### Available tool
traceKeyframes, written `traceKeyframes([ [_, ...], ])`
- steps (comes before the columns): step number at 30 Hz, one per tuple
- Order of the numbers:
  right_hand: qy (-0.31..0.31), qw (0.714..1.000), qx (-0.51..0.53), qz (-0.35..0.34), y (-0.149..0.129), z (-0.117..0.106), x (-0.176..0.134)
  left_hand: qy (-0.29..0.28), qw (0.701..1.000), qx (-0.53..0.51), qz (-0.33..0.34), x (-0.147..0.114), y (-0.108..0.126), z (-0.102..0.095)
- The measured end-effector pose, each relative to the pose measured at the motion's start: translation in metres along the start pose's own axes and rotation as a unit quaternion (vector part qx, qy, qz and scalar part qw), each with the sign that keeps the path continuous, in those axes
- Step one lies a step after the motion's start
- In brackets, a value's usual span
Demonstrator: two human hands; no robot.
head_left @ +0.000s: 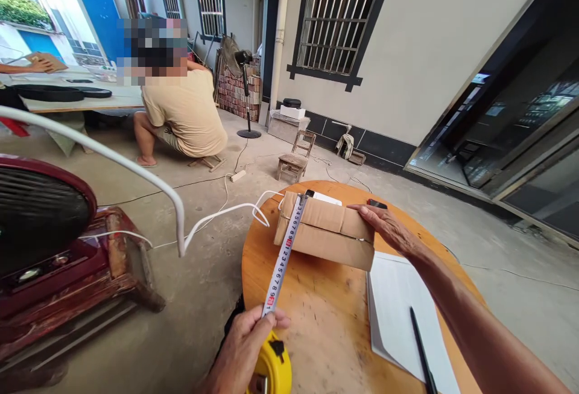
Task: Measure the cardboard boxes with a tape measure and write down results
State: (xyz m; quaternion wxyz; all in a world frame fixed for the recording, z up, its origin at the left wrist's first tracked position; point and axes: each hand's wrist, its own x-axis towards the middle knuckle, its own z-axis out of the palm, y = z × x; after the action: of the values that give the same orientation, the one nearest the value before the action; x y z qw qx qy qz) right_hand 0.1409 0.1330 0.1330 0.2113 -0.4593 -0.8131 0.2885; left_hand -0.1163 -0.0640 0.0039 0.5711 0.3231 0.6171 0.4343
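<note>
A brown cardboard box (330,234) rests on the round wooden table (312,321), slightly turned. My right hand (377,222) grips its right end, thumb on top and the other fingers mostly hidden behind. In my left hand (248,333) is a yellow tape measure (278,364), its blade pinched between thumb and fingers. The silver blade (280,264) runs up and away across the left part of the box, with its hook end at the far top edge. Right of the box lie white sheets of paper (398,309) with a black pen (421,349) on them.
Behind the box, a dark red object (377,204) and a white item (326,198) lie on the table. A dark red fan (40,225) stands at left, near a white cable (176,201). Beyond are a small wooden chair (294,158) and a crouching person (183,110).
</note>
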Motion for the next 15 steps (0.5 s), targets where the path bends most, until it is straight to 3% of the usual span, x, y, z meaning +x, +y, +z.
traceKeyframes([
  [9,0.012,1.0,0.006,0.012,0.003,0.001,0.003,0.017,1.0,0.002,0.005,0.001,-0.002,0.006],
  [12,0.026,1.0,-0.004,0.008,0.003,0.008,-0.005,0.039,0.999,-0.001,0.004,-0.001,-0.007,0.005],
  [15,0.05,0.998,-0.039,-0.022,0.0,0.022,-0.022,0.026,1.0,0.003,-0.001,-0.004,-0.014,-0.003],
])
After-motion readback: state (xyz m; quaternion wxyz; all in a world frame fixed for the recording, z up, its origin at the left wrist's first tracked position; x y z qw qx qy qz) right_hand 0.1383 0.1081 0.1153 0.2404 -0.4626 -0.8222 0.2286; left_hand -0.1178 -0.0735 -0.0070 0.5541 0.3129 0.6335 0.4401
